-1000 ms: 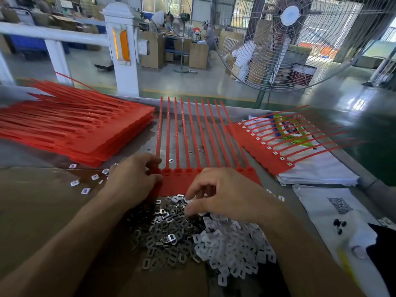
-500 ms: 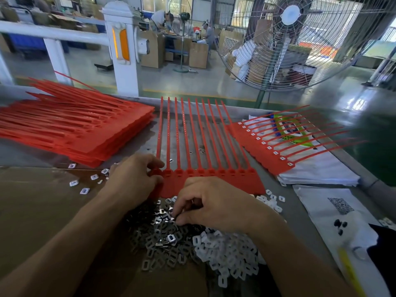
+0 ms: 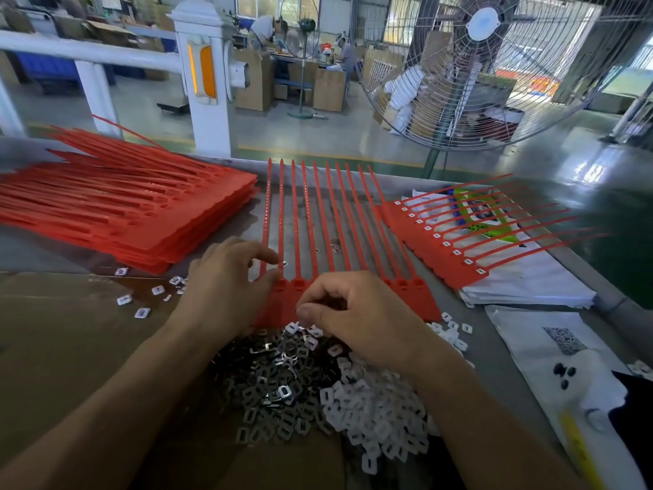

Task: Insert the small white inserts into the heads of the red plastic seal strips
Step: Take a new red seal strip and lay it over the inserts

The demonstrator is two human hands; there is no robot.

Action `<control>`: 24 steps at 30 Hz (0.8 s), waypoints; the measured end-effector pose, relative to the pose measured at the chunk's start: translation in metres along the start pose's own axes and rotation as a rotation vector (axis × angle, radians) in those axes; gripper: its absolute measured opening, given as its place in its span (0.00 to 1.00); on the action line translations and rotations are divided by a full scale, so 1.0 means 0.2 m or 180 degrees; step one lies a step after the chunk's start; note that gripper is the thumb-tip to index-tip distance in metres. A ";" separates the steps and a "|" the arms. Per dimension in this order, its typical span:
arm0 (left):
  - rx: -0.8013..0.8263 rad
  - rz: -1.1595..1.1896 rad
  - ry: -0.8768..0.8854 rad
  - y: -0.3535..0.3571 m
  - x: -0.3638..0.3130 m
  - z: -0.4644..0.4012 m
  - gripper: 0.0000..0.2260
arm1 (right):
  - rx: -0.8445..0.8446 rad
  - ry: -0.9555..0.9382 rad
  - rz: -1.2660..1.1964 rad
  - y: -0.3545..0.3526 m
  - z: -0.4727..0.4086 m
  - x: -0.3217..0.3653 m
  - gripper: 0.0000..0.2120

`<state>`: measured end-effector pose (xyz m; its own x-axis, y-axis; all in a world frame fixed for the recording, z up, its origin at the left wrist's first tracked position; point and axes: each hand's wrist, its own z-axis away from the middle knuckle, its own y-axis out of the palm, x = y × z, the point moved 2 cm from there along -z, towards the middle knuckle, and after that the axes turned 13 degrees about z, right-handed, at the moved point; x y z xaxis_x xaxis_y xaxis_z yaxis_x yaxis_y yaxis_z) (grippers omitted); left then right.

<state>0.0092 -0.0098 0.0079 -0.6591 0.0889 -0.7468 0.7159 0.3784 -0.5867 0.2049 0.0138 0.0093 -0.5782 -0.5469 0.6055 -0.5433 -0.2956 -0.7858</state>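
A red sheet of joined seal strips (image 3: 319, 221) lies in front of me, tails pointing away, heads near my hands. My left hand (image 3: 226, 281) rests on the sheet's left heads, thumb and forefinger pinched at the second strip's head; whether they hold an insert I cannot tell. My right hand (image 3: 357, 313) hovers curled over the sheet's heads and the near pile, fingertips bunched; anything between them is hidden. A pile of white inserts (image 3: 374, 415) lies below my right wrist, beside a pile of small metal clips (image 3: 272, 376).
A thick stack of red strip sheets (image 3: 134, 210) sits at the left. Another sheet with white inserts in its heads (image 3: 456, 242) lies on white bags (image 3: 530, 288) at right. Loose inserts (image 3: 141, 302) dot the brown cardboard. A large fan (image 3: 494, 65) stands beyond the table.
My right hand moved from the piles up and left onto the sheet's heads. My left hand shifted slightly, its fingers now pinching at the second strip's head.
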 end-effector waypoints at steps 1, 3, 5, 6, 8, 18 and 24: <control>-0.0002 0.0119 0.0098 0.00 -0.01 0.01 0.07 | -0.0049 0.0055 -0.0084 0.00 0.00 -0.01 0.03; 0.0042 0.0348 0.0226 0.02 -0.04 0.02 0.07 | -0.0069 0.0165 -0.0195 -0.01 -0.01 -0.02 0.02; 0.0112 0.0491 0.0279 0.02 -0.08 0.02 0.06 | -0.0028 0.0249 -0.0251 0.00 -0.01 -0.02 0.02; 0.0182 0.0518 0.0327 0.02 -0.09 0.02 0.06 | -0.0015 0.0275 -0.0288 0.00 -0.01 -0.02 0.02; 0.0369 0.0510 0.0492 0.02 -0.13 0.00 0.05 | -0.0031 0.0353 -0.0410 0.01 -0.02 -0.03 0.02; 0.0188 0.1195 0.0776 0.05 -0.12 0.08 0.10 | -0.0298 0.0877 -0.1444 -0.03 -0.03 -0.08 0.07; 0.0344 0.1283 0.0824 0.05 -0.10 0.10 0.10 | -0.0159 0.0909 -0.2175 -0.01 -0.05 -0.07 0.07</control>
<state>0.0341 -0.0256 0.0097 -0.3505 0.4398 -0.8269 0.9366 0.1703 -0.3064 0.2087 0.0297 0.0030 -0.2335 -0.0267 0.9720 -0.8617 -0.4574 -0.2196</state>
